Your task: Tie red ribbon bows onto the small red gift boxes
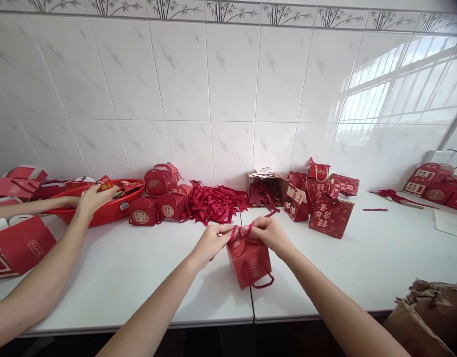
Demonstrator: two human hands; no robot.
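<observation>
A red gift box [250, 265] with a rope handle sits tilted on the white table in front of me. At its top is a red ribbon [240, 233], looped in a bow. My left hand [212, 243] pinches the ribbon's left side between thumb and fingers. On the other side my right hand [270, 234] is closed on the ribbon as well, its fingertips close to the knot. The fingertips partly cover the knot.
Behind the box lies a pile of red ribbons [218, 203], beside a carton [278, 186] of more ribbons. Finished-looking red boxes [172, 204] stand left of it, red bags [330, 215] right. A co-worker's hand [92, 198] reaches into a red basin [109, 213]. A brown sack [432, 317] stands front right.
</observation>
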